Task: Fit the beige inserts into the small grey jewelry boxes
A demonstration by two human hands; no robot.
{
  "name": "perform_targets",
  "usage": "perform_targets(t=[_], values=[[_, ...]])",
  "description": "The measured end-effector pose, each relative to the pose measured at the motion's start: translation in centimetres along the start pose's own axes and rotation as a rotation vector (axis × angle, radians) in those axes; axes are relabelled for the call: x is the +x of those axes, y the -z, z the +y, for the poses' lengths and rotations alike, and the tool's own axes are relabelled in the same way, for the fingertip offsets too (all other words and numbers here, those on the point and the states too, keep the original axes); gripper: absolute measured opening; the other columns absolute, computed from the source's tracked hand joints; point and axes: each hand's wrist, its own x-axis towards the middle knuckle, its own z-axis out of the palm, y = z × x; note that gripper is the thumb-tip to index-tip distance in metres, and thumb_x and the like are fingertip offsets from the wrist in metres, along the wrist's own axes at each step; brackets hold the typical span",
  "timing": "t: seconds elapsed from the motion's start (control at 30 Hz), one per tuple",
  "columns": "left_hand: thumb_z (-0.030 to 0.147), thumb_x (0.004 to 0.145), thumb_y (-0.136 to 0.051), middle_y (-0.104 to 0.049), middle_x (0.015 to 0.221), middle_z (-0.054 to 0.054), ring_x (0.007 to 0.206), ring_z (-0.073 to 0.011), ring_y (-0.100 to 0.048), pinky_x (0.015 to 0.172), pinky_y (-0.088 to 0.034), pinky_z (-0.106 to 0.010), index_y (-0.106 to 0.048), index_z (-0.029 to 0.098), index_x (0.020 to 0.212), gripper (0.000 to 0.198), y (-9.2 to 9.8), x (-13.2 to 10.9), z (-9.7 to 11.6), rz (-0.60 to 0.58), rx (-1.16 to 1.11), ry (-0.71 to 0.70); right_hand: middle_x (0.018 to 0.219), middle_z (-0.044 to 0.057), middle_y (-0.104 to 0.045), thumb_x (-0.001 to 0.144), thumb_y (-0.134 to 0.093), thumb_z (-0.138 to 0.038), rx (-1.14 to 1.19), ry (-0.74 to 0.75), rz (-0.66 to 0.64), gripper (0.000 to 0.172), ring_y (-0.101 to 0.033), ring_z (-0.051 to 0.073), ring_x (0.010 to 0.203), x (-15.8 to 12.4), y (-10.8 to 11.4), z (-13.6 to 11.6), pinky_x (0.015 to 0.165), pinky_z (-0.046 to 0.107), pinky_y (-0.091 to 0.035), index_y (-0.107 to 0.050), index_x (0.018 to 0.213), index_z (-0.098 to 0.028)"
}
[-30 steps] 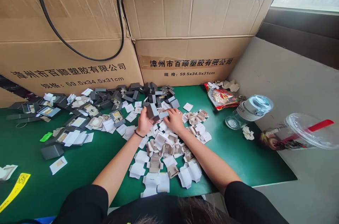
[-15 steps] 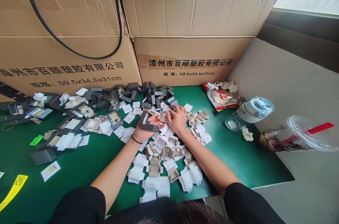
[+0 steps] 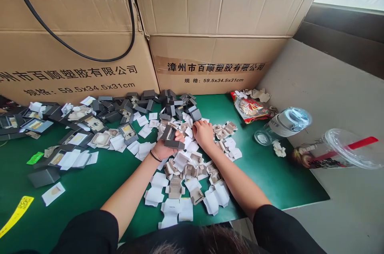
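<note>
A small dark grey box (image 3: 174, 139) with an open side rests in my left hand (image 3: 164, 149), whose fingers curl round it from below. My right hand (image 3: 204, 134) is just to the right, over the loose white card pieces (image 3: 188, 145). Its fingers are bent downward and closed; what they hold, if anything, is hidden. Just beyond the right fingertips lies another dark grey box (image 3: 195, 115). Folded card inserts (image 3: 192, 171), white outside and grey-brown inside, are heaped between my forearms.
More dark boxes (image 3: 114, 115) are piled along the back and left of the green table (image 3: 264, 182). Large cartons (image 3: 216, 58) stand behind. At right are a red snack packet (image 3: 250, 111), a clear bottle (image 3: 280, 126) and a lidded cup with straw (image 3: 333, 152). A black cable (image 3: 90, 59) hangs above.
My right hand has moved slightly away from the box to the right, its fingers now pointing down. The left hand still holds the box, shifted a little right and tilted. The view has shifted slightly.
</note>
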Motion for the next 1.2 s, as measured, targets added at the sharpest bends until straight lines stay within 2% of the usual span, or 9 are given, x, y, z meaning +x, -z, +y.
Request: perform_targets(t=[0.07, 0.23, 0.4, 0.6, 0.8, 0.93, 1.03, 1.1, 1.2], values=[[0.034, 0.077, -0.058, -0.047, 0.067, 0.0, 0.058, -0.0108, -0.047, 0.051, -0.038, -0.022, -0.053, 0.016, 0.081, 0.02, -0.2, 0.1, -0.1, 0.02, -0.019, -0.013, 0.084, 0.008, -0.063, 0.088, -0.044, -0.021, 0.032, 0.002, 0.012, 0.02, -0.053, 0.021, 0.085, 0.1, -0.2, 0.1, 0.074, 0.033, -0.032, -0.063, 0.083, -0.019], [0.03, 0.087, -0.046, -0.055, 0.068, -0.001, 0.059, -0.0108, -0.052, 0.054, -0.041, -0.024, -0.058, 0.014, 0.086, 0.02, 0.0, 0.8, 0.3, 0.159, -0.083, -0.093, 0.085, 0.005, -0.062, 0.088, -0.043, -0.021, 0.155, 0.005, 0.099, 0.018, -0.054, 0.017, 0.076, 0.0, -0.1, 0.0, 0.066, 0.029, -0.031, -0.061, 0.085, -0.019], [0.032, 0.091, -0.038, -0.063, 0.08, -0.004, 0.083, -0.0186, -0.06, 0.072, -0.048, -0.037, -0.06, 0.017, 0.101, 0.028, 0.0, 0.9, 0.6, 0.239, -0.085, -0.191, 0.083, 0.005, -0.061, 0.091, -0.038, -0.024, 0.28, -0.014, 0.23, 0.021, -0.053, 0.015, 0.074, -0.2, 0.0, -0.2, 0.067, 0.028, -0.034, -0.058, 0.085, -0.018], [0.024, 0.09, -0.041, -0.051, 0.063, 0.003, 0.065, -0.0108, -0.052, 0.087, -0.046, -0.042, -0.056, 0.019, 0.114, 0.029, 0.3, 0.7, 0.5, 0.15, -0.066, -0.263, 0.08, 0.005, -0.061, 0.093, -0.033, -0.028, 0.367, -0.012, 0.326, 0.029, -0.052, 0.017, 0.079, -0.5, 0.6, -0.5, 0.073, 0.03, -0.034, -0.058, 0.082, -0.018], [0.031, 0.091, -0.037, -0.037, 0.051, 0.005, 0.05, -0.0087, -0.039, 0.075, -0.05, -0.035, -0.058, 0.011, 0.105, 0.032, -0.3, 0.4, 0.5, 0.062, 0.039, -0.171, 0.094, 0.004, -0.066, 0.093, -0.034, -0.032, 0.467, 0.088, 0.285, 0.031, -0.049, 0.019, 0.086, -1.2, 1.4, -1.5, 0.08, 0.035, -0.031, -0.059, 0.108, -0.023], [0.03, 0.092, -0.033, -0.035, 0.046, 0.005, 0.044, -0.0078, -0.032, 0.062, -0.048, -0.026, -0.056, 0.01, 0.114, 0.038, -0.6, 0.1, 0.8, 0.004, 0.074, -0.002, 0.099, 0.006, -0.064, 0.091, -0.032, -0.034, 0.82, 0.01, 0.309, 0.032, -0.052, 0.019, 0.092, -1.2, 2.3, -2.1, 0.081, 0.033, -0.038, -0.053, 0.111, -0.02], [0.031, 0.092, -0.035, -0.033, 0.042, 0.006, 0.04, -0.0076, -0.03, 0.052, -0.043, -0.021, -0.055, 0.009, 0.118, 0.04, -0.6, 0.1, 0.8, -0.01, 0.082, 0.127, 0.085, 0.003, -0.063, 0.087, -0.038, -0.037, 1.237, -0.125, 0.243, 0.028, -0.054, 0.015, 0.073, -1.0, 2.7, -2.9, 0.066, 0.028, -0.041, -0.05, 0.107, -0.021], [0.031, 0.091, -0.036, -0.032, 0.041, 0.006, 0.039, -0.0078, -0.029, 0.051, -0.042, -0.021, -0.055, 0.009, 0.117, 0.039, -0.5, 0.1, 0.7, -0.018, 0.102, 0.174, 0.074, 0.0, -0.06, 0.083, -0.044, -0.035, 1.467, -0.202, 0.159, 0.024, -0.048, 0.012, 0.059, -1.1, 2.8, -3.7, 0.056, 0.025, -0.037, -0.052, 0.101, -0.022], [0.032, 0.091, -0.036, -0.033, 0.04, 0.005, 0.039, -0.0083, -0.03, 0.052, -0.045, -0.023, -0.058, 0.01, 0.111, 0.037, -0.5, 0.3, 0.5, -0.024, 0.159, 0.202, 0.068, -0.001, -0.057, 0.078, -0.05, -0.031, 1.659, -0.223, 0.088, 0.017, -0.044, 0.01, 0.056, -1.5, 3.5, -4.9, 0.053, 0.023, -0.034, -0.056, 0.09, -0.021]])
